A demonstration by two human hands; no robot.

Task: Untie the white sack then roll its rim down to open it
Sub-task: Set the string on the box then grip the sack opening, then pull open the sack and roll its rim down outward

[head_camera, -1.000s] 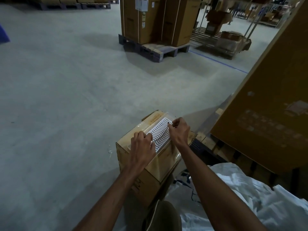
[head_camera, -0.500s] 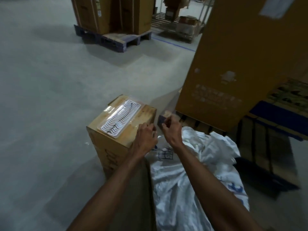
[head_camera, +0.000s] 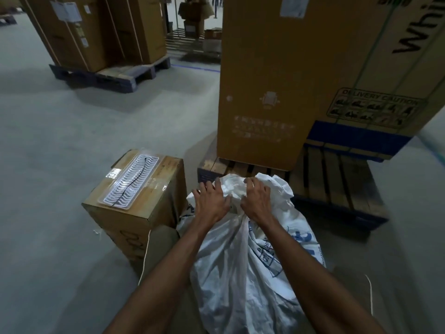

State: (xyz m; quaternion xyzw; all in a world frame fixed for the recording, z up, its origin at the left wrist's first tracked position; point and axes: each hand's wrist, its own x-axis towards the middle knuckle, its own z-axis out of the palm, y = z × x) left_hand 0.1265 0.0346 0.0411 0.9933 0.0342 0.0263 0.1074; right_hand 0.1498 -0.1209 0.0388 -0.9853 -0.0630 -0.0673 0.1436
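Grey concrete floor [head_camera: 60, 165] carries everything. One tall brown cardboard carton [head_camera: 277, 80] with black lettering and a delivery-caution label stands on one wooden pallet with blue edges [head_camera: 337, 179], right of centre. Far left: a stack of large strapped brown cartons [head_camera: 101, 30] on a second pallet [head_camera: 115, 75], well apart from the rest. One white woven plastic sack with blue print [head_camera: 240, 261] stands on the floor directly in front of the person, just beside the near pallet, with its bunched crumpled top [head_camera: 277, 186] rising above both hands. One small brown cardboard box [head_camera: 134, 213] sits just left of the sack, touching or nearly touching it; on its lid one white ribbed plastic strip [head_camera: 131, 182] with a thin dark line running along it, under clear tape. Two bare hands, both on the sack's gathered neck: left hand [head_camera: 210, 201] lies over the left side with fingers spread and bent onto the fabric; right hand [head_camera: 255, 198] has fingers curled into the crumpled fabric, a closed grip on the sack. Left grip also bears on the sack fabric. One thin white cord [head_camera: 145, 256] hangs by the left forearm; another [head_camera: 370, 295] at lower right.
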